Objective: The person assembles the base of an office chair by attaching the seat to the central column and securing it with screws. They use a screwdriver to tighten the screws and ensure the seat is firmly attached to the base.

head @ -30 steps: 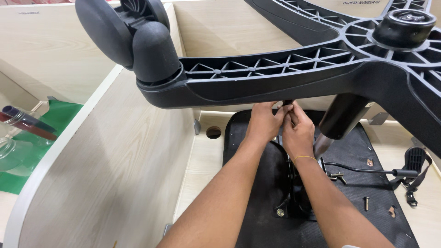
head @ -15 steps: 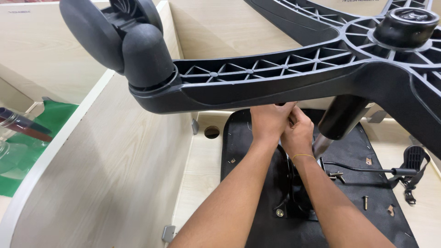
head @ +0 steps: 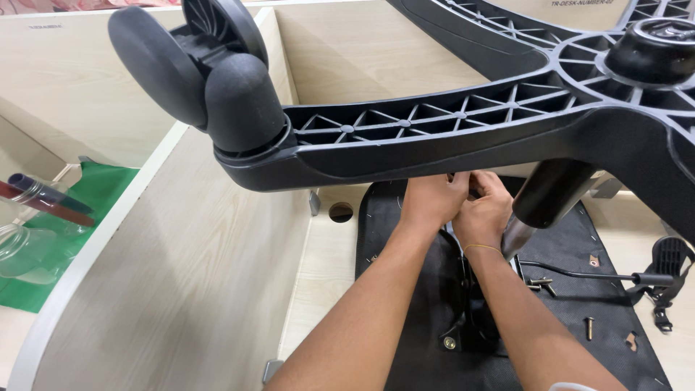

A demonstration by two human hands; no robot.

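Both hands on the seat mechanism of an upturned office chair, partly hidden under a base arm.

L→R: castor on the base arm; left hand and right hand pressed together, fingers closed on a small part I can't make out, at the mechanism on the seat underside, by the gas cylinder. Base and cylinder look fitted; loose screws on the seat suggest fastening isn't finished. Vs 0.5 s ago: hands in the same spot, castor sits further right in view.
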